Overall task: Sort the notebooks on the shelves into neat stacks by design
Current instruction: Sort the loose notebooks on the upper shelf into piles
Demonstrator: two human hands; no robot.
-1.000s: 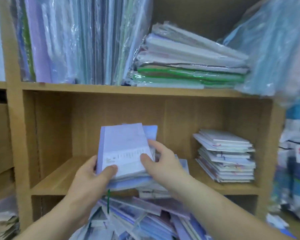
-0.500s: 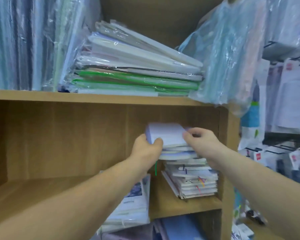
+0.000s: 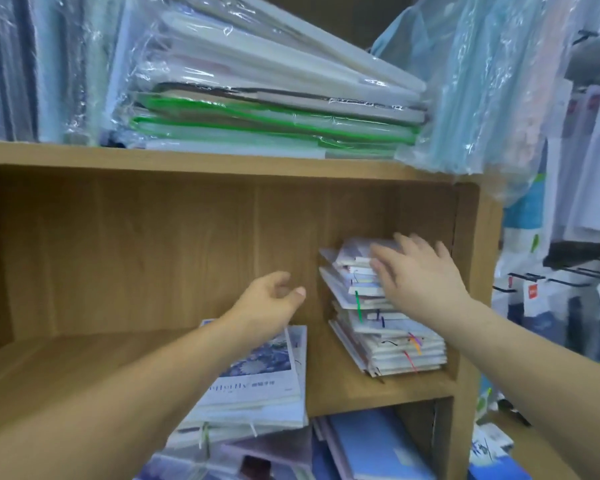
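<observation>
At the right end of the wooden shelf (image 3: 343, 389), close by its side wall, stands the stack of notebooks (image 3: 388, 344). The right hand (image 3: 420, 278), blurred, lies against its upper books with fingers spread flat, grasping nothing. The left hand (image 3: 271, 303) hovers loosely curled and empty, just left of the stack, apart from it.

My head camera looks forward and slightly down, close into the light-brown wooden shelf compartment (image 3: 153, 258); the plastic-wrapped white and green folder stack (image 3: 274, 109) above it fills the upper frame.
</observation>
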